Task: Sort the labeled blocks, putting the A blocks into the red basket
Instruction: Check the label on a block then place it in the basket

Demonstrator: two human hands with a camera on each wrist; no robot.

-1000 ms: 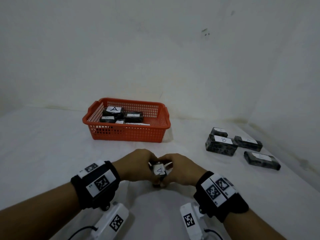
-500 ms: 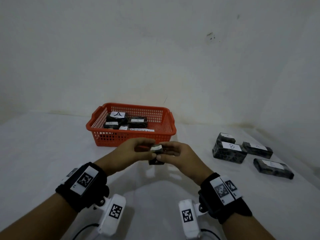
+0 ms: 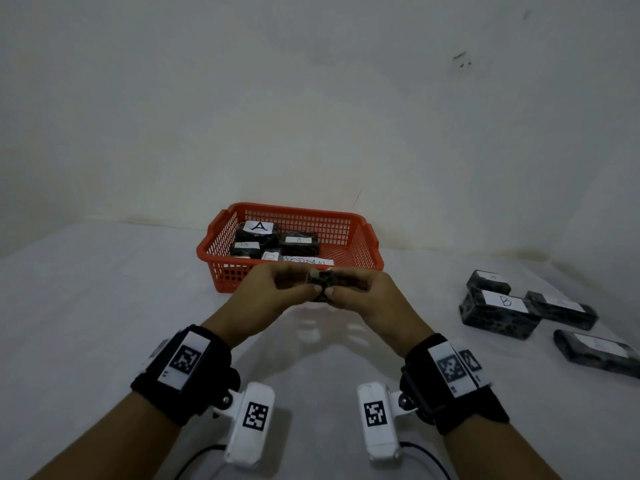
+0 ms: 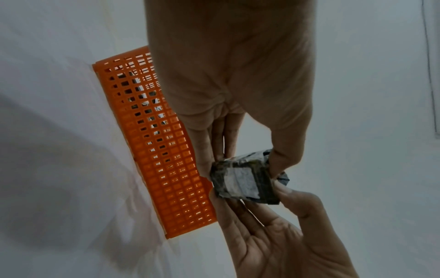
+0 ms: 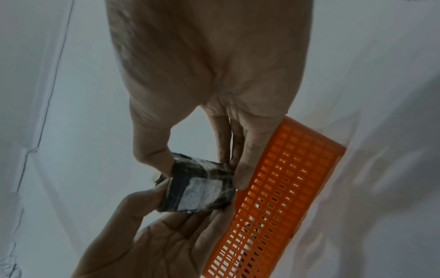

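Both hands are meeting above the white table surface (image 3: 104, 306), sharing one small dark block wrapped in mottled tape with a white paper label (image 3: 320, 280). The left hand (image 3: 273, 292) is pinching the block's left end between thumb and fingertips, and the right hand (image 3: 363, 296) is pinching its right end, so the block's long axis is running side to side between them. Just beyond the fingertips, the red plastic mesh basket (image 3: 363, 258) is sitting straight ahead, equally near to both hands, already holding labelled blocks. Well off to the right of the right hand, four more dark blocks (image 3: 498, 310) are lying grouped on the table.
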